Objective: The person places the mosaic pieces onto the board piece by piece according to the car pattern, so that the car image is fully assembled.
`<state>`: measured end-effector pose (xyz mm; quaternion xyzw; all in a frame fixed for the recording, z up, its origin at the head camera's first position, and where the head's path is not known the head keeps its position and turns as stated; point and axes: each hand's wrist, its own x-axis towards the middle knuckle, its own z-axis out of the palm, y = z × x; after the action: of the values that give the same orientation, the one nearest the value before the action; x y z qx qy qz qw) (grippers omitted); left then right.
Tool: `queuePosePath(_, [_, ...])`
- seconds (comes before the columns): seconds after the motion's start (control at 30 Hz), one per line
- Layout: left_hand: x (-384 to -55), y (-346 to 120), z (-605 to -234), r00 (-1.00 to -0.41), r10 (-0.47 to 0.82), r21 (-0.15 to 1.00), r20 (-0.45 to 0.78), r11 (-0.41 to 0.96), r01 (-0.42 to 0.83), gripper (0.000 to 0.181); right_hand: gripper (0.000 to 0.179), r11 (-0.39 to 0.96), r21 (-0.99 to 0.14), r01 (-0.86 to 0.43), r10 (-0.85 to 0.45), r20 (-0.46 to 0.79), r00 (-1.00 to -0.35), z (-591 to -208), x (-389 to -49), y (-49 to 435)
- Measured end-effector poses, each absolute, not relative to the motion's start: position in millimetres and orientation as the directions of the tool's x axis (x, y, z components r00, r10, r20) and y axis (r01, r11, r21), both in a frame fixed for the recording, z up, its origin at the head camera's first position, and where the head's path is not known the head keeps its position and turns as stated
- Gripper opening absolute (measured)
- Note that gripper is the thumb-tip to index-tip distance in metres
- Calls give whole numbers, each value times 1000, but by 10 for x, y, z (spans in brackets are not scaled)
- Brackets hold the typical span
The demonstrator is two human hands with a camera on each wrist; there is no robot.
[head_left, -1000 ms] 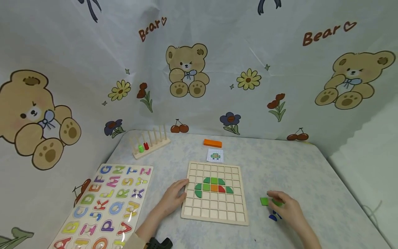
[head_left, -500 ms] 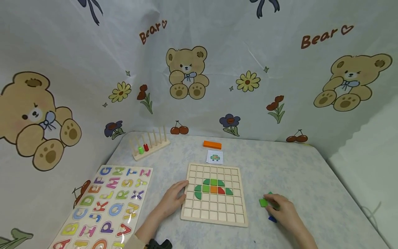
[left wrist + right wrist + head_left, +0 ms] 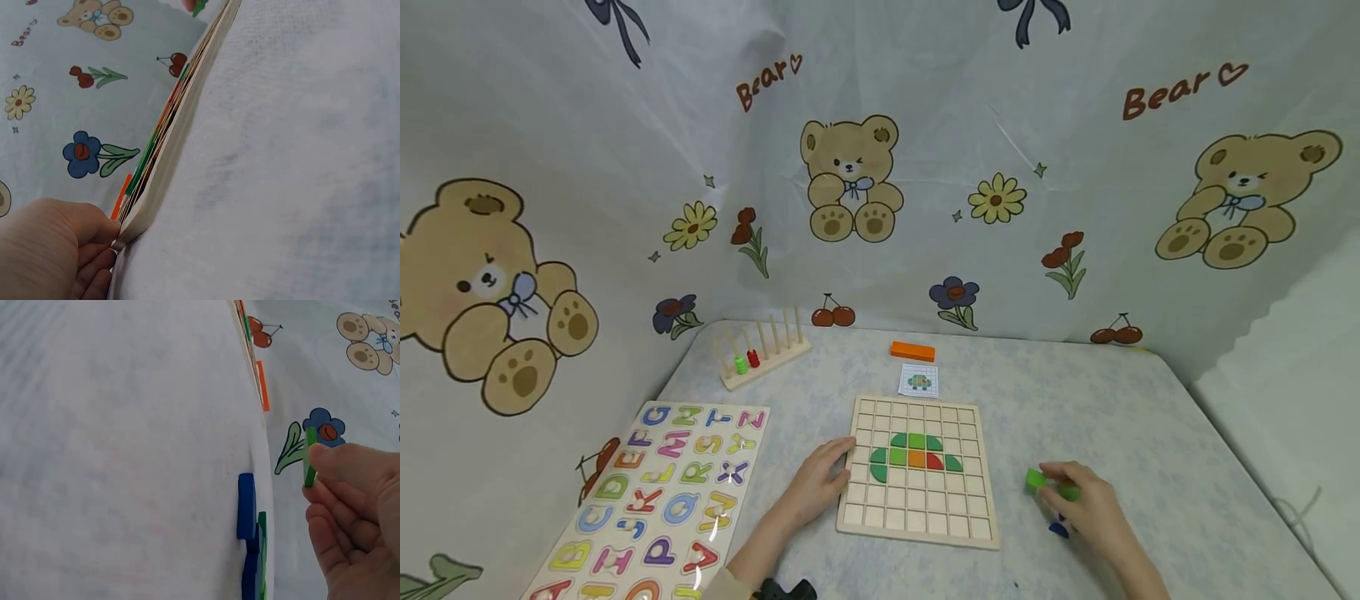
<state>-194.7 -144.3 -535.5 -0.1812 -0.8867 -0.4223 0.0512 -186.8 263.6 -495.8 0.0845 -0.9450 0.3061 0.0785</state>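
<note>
My right hand (image 3: 1086,500) pinches a light green square tile (image 3: 1035,479) between thumb and fingers, to the right of the wooden grid board. The right wrist view shows the tile (image 3: 310,456) edge-on between thumb and fingertip. Dark blue pieces (image 3: 247,506) and a green piece (image 3: 262,550) lie on the table below this hand, partly hidden by it in the head view. My left hand (image 3: 812,483) rests against the left edge of the grid board (image 3: 917,529), thumb and fingertips touching its rim. Green, orange and red tiles (image 3: 916,459) sit in the board's cells.
A small pattern card (image 3: 919,381) and an orange block (image 3: 913,351) lie behind the board. A peg stand (image 3: 767,364) with green and red beads stands at the back left. An alphabet board (image 3: 658,500) lies at the left. A bear-print cloth (image 3: 917,150) hangs behind the table.
My right hand has moved slightly left and taken hold of the light green tile, which lay flat beside its fingertips earlier. My left hand stays at the board.
</note>
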Motion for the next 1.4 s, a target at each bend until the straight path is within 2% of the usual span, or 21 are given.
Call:
queuePosePath(0.27, [-1945, -1441, -5354, -930, 279, 736, 240, 572, 362, 47, 33, 788, -535, -305, -138, 330, -934, -4788, -1867, 2581])
queuePosePath(0.57, [-1945, -1448, -5352, -924, 281, 735, 259, 563, 377, 47, 31, 756, -559, -340, -183, 319, -930, -4559, -1884, 2272])
queuePosePath(1.0, [-1939, -1454, -5371, -920, 287, 734, 267, 558, 387, 47, 32, 683, -603, -413, -274, 313, -910, -4624, -2025, 1710])
queuePosePath(1.4, [-1945, -1458, -5353, -924, 288, 733, 250, 568, 376, 48, 31, 549, -667, -503, -372, 343, -862, -4701, -2067, 1340])
